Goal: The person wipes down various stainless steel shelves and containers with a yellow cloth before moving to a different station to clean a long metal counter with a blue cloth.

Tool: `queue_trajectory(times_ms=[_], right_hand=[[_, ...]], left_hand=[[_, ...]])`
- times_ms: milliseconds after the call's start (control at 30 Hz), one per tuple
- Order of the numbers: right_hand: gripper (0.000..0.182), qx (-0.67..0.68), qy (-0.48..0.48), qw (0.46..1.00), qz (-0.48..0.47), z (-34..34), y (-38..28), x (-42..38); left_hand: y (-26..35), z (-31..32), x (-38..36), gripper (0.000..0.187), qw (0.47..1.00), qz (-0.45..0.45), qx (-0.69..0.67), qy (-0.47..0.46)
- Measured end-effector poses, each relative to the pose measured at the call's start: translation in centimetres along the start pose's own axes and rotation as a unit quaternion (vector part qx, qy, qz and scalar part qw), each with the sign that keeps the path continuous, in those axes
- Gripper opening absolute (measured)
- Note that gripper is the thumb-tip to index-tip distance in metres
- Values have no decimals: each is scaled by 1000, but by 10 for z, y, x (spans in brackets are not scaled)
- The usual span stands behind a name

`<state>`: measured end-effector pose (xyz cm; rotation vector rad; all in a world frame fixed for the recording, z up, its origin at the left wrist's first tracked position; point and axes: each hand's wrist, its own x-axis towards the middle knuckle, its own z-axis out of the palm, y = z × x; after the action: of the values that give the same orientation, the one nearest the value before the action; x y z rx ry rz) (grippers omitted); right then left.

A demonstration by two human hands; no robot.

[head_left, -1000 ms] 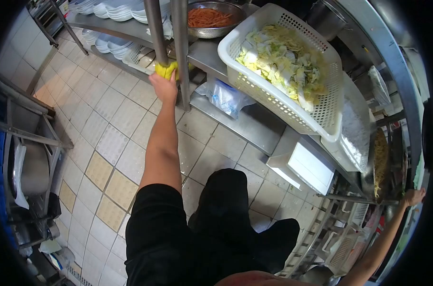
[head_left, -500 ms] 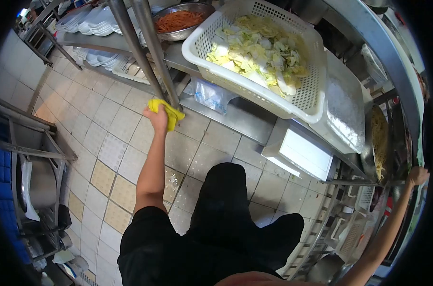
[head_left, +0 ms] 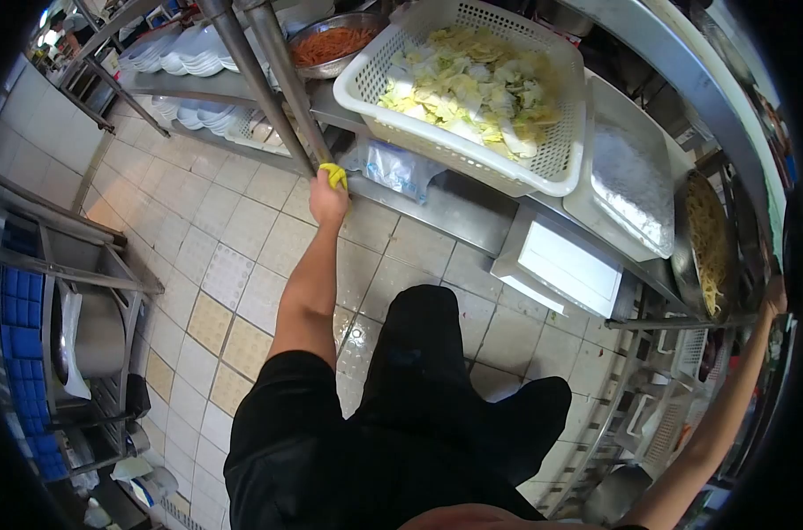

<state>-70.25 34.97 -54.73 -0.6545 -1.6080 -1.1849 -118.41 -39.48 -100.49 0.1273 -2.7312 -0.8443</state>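
Note:
My left hand [head_left: 329,201] is closed around a bunched yellow cloth [head_left: 336,175], beside the lower end of a metal shelf post [head_left: 288,84]. The cloth appears to touch the post; the exact contact is hidden by my fingers. At the far right, my right hand [head_left: 775,298] is wrapped over the edge of a metal shelf [head_left: 764,190], its fingertips out of sight.
A white perforated basket [head_left: 568,181] of chopped cabbage [head_left: 485,88] stands on the counter. Around it are a bowl of shredded carrot [head_left: 333,46], a lidded clear tub [head_left: 631,177] and a pan of noodles [head_left: 707,238]. Stacked white dishes [head_left: 194,55] and a large pot [head_left: 97,336] stand left.
My left hand has moved right and slightly up with the yellow cloth, reaching the shelf post. Less of the cloth shows now. The right hand stays at the shelf edge while the view shifts a little.

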Motion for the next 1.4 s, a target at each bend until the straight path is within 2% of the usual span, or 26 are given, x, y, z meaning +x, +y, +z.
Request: queue_trajectory(times_ms=[67,167,200,233,267,300,367,400,467,533,567,700,833,900,967,1033,1133,1167,1200,1233,1267,1300,1367,1400], right_hand=[[34,10,10,1000,7,-15,-19,7],[36,21,26,999,16,-38,-51,23],[36,41,54,998,6,-43,-55,26],[36,107,165,978,-69,-37,-47,22],[38,77,39,993,79,-57,-63,37],[39,45,-88,970,223,-94,-95,66],[40,16,-207,904,375,-109,-114,85],[40,20,-203,897,392,-106,-113,87],[41,98,-59,946,304,-89,-101,74],[37,125,1,964,233,-68,-82,57],[36,125,13,971,205,-55,-70,50],[32,124,38,981,146,-15,-32,26],[32,142,56,980,130,8,-17,12],[31,152,61,977,137,-9,-28,15],[30,164,70,973,145,-26,-43,21],[32,178,81,966,168,-35,-53,25],[31,215,102,957,164,-53,-66,30],[27,148,39,969,195,-58,-67,31],[45,184,204,954,123,-34,-80,30],[46,231,87,959,142,-55,-79,32],[13,236,220,932,164,-67,-89,40],[16,261,176,940,128,-82,-83,37],[16,254,173,942,132,-84,-84,36],[18,239,175,946,129,-82,-81,36]], left_hand=[[4,-5,-12,45,997,-23,-53,52],[32,-49,-1,48,978,81,-114,158],[45,-68,9,48,965,144,-107,192],[61,-88,23,48,947,207,-99,226],[76,-106,35,48,924,267,-92,258],[91,-122,43,47,937,280,-60,202],[114,-144,60,45,950,298,4,91],[119,-145,70,45,960,271,60,32],[131,-147,91,47,959,210,169,-86],[141,-141,112,45,950,167,224,-140],[144,-139,119,44,943,144,250,-168],[148,-132,134,37,942,150,241,-179],[127,-124,143,40,930,227,233,-173],[122,-124,131,38,938,196,236,-160],[153,-152,92,44,935,140,264,-192],[140,-145,84,53,945,184,229,-145],[129,-139,52,57,968,192,139,-81],[123,-134,37,56,973,208,91,-51],[100,-118,35,55,962,267,47,11],[77,-93,29,55,944,322,0,76],[68,-78,10,53,956,276,-27,96],[56,-66,-6,52,966,227,-49,116],[24,-31,-32,49,971,68,-218,67],[12,-16,-45,44,936,-14,-352,-1]])
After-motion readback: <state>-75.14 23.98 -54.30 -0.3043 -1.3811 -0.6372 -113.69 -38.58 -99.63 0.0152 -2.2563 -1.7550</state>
